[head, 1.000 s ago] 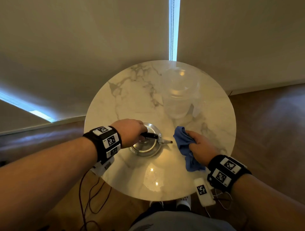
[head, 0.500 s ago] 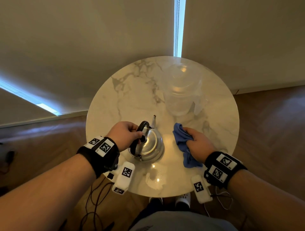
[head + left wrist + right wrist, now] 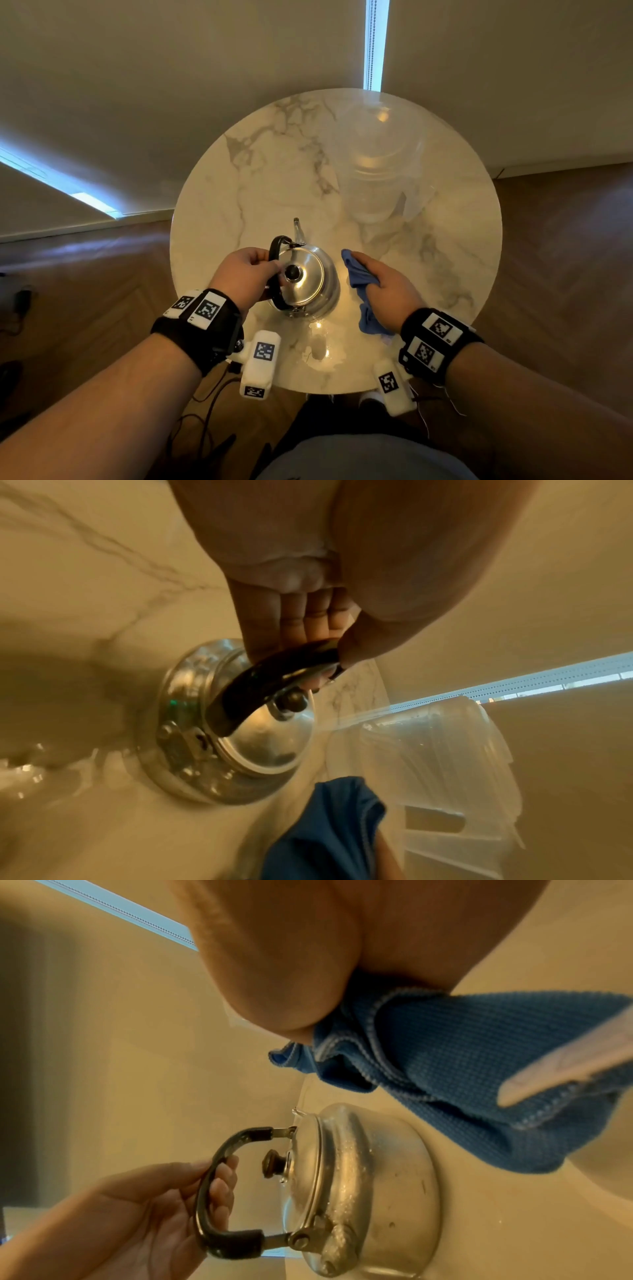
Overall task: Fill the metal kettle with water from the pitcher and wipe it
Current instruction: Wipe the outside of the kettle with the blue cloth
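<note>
A shiny metal kettle (image 3: 310,281) (image 3: 260,739) (image 3: 363,1185) with its lid on stands on the round marble table (image 3: 260,192), spout pointing away from me. Water beads cling to its side. My left hand (image 3: 245,274) (image 3: 308,631) (image 3: 154,1199) curls round the black handle (image 3: 275,270) (image 3: 219,1191). Just right of the kettle, my right hand (image 3: 383,287) grips a bunched blue cloth (image 3: 359,281) (image 3: 322,829) (image 3: 455,1053), a small gap apart from the kettle. A clear plastic pitcher (image 3: 380,171) (image 3: 445,756) stands behind them.
A wet patch glistens on the marble (image 3: 318,349) near the front edge. The table stands close to light walls with a bright window slit (image 3: 375,44) behind. Wooden floor (image 3: 548,240) lies on both sides, with cables (image 3: 205,411) under my left arm.
The kettle was turned so its spout points away instead of right. My left hand shifted back toward me on the handle. My right hand brought the cloth closer to the kettle's side.
</note>
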